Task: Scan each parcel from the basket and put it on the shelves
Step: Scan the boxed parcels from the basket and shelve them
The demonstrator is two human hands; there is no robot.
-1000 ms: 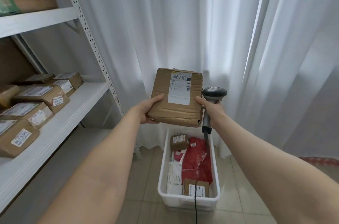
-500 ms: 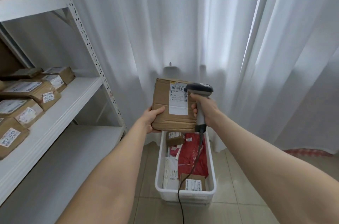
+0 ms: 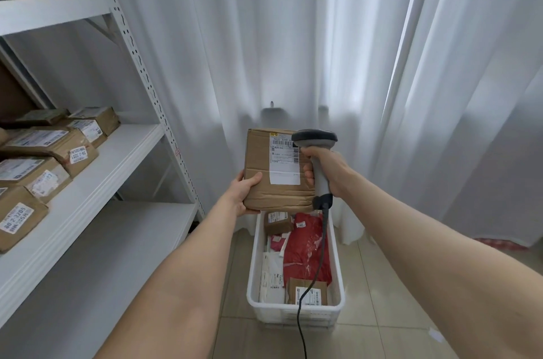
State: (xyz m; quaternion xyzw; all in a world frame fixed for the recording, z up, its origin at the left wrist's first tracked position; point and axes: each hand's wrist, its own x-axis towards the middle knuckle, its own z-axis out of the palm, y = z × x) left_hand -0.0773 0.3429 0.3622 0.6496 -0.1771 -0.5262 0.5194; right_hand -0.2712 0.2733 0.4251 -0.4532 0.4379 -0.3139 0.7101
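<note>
Parcel [image 3: 263, 182] over the basket [image 3: 252, 270], scanner [image 3: 315, 137] at its label [image 3: 283, 166].
The left hand [image 3: 242, 193] grips the parcel's lower left corner, thumb on its front; the right hand [image 3: 327, 170] is clenched round the scanner's handle at the parcel's right edge.

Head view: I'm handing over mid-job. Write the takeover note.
Left hand holds the brown parcel by its lower left corner, above the basket.
Right hand grips the scanner, its head at the parcel's label.
Done: several boxes lie on the middle shelf at left.
Left: finish this scan (whether it registered can't be seen), shelve the parcel, then the red bag, white mailers and two small boxes in the basket.
</note>
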